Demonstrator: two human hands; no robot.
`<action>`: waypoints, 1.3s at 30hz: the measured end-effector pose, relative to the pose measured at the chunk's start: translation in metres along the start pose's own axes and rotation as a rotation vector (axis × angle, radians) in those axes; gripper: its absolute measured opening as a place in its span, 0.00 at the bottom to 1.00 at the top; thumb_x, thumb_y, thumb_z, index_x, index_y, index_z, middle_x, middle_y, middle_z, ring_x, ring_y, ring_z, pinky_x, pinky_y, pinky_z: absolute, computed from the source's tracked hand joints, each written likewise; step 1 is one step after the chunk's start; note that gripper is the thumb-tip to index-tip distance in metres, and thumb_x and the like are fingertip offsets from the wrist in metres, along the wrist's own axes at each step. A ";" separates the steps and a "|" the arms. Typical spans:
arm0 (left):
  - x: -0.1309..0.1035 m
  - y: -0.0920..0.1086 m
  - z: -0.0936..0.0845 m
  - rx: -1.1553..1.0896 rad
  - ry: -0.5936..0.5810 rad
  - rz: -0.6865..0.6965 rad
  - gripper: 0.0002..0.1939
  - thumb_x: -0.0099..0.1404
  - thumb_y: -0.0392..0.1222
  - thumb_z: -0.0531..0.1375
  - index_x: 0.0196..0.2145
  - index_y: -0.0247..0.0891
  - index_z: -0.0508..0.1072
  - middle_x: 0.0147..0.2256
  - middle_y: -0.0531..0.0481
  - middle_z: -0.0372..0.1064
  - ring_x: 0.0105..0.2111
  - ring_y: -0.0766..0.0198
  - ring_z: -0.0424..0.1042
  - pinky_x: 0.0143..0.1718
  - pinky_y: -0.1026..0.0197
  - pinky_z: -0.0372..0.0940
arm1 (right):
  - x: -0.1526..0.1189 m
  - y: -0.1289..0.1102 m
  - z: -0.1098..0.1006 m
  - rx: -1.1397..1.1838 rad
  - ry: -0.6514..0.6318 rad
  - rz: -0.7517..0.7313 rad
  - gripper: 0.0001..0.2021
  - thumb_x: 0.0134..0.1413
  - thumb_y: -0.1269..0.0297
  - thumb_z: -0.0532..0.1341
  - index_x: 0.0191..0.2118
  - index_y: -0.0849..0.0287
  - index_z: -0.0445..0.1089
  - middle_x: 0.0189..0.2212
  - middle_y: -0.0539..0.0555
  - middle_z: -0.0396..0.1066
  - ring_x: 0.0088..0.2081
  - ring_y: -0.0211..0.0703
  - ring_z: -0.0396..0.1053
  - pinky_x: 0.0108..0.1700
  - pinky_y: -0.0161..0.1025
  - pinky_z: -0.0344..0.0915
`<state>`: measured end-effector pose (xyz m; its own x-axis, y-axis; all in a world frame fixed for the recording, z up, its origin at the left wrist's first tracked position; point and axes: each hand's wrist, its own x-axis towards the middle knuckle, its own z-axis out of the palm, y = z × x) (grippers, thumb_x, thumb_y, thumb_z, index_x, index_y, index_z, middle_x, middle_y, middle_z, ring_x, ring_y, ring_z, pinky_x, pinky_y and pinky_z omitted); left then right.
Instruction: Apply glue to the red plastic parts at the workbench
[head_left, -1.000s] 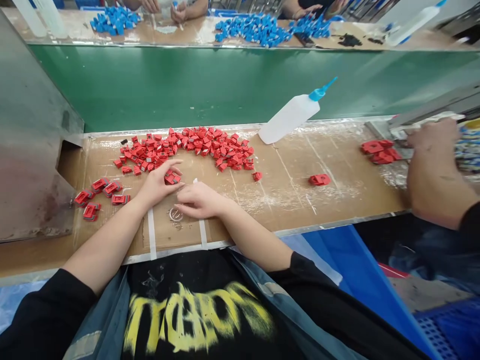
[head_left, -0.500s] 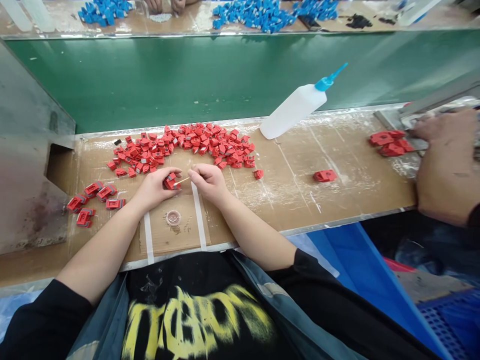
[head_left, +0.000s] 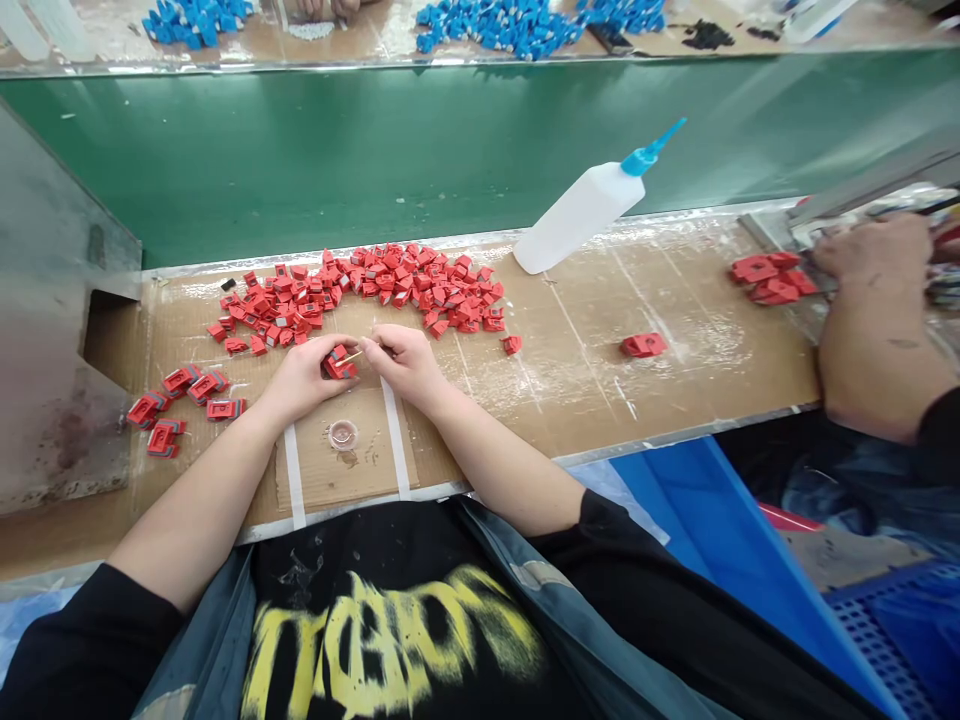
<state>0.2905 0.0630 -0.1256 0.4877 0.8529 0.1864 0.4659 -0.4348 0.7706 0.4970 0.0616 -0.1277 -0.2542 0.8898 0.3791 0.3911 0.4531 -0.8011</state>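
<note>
A brown work table (head_left: 555, 390) is stretching across the middle of the frame, its surface showing whitish streaks. Behind it a green panel (head_left: 360, 150) is running across the upper part. A heap of small red parts (head_left: 409, 275) is forming a wide curve left of centre, the angular pieces tumbling over one another at all angles, some showing gray faces. A white bottle (head_left: 577, 220) with a blue nozzle is leaning right of the upper centre. Toward the lower left of centre, a cardboard sheet (head_left: 341, 480) is lying on the table between two white strips. A loose group of gray-trimmed red pieces (head_left: 208, 386) is sitting at the left, several showing a recess in their upper faces.

Near the centre-left, the left hand (head_left: 304, 378) is curving around a red piece (head_left: 341, 366), gripping it between thumb and fingers. That piece is showing blocky red surfaces with darker areas; finer detail is too small to tell. Just beside it, the right hand (head_left: 407, 365) is pinching a thin pale stick between thumb and forefinger, the other fingers curling inward. Below the hands, a small round clear dish (head_left: 343, 436) is resting on the sheet. Smallest, the thin pale stick (head_left: 349, 357) is pointing leftward and overlapping the held piece in view; whether it is touching cannot be told.
</note>
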 end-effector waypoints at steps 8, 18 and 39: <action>-0.001 -0.003 0.003 0.011 0.013 -0.004 0.23 0.60 0.40 0.70 0.54 0.39 0.75 0.51 0.46 0.77 0.50 0.55 0.76 0.56 0.55 0.68 | -0.004 -0.001 0.000 -0.039 -0.008 -0.031 0.24 0.69 0.53 0.56 0.23 0.56 0.49 0.20 0.46 0.49 0.24 0.36 0.49 0.30 0.39 0.46; -0.001 -0.004 0.000 -0.012 0.036 0.046 0.28 0.63 0.39 0.69 0.60 0.42 0.72 0.51 0.46 0.73 0.51 0.57 0.73 0.56 0.55 0.67 | -0.010 -0.010 -0.007 0.124 -0.145 -0.259 0.23 0.72 0.57 0.55 0.23 0.56 0.53 0.20 0.46 0.53 0.23 0.35 0.52 0.30 0.37 0.51; -0.002 -0.013 0.005 -0.437 0.143 -0.153 0.29 0.56 0.49 0.74 0.52 0.42 0.71 0.40 0.51 0.75 0.40 0.61 0.77 0.45 0.59 0.71 | -0.013 0.024 -0.076 -0.813 -0.193 0.410 0.09 0.68 0.57 0.62 0.43 0.57 0.67 0.40 0.56 0.76 0.41 0.48 0.73 0.34 0.37 0.54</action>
<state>0.2875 0.0652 -0.1389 0.3174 0.9420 0.1088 0.1554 -0.1648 0.9740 0.5770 0.0657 -0.1167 -0.0732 0.9973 -0.0041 0.9638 0.0697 -0.2574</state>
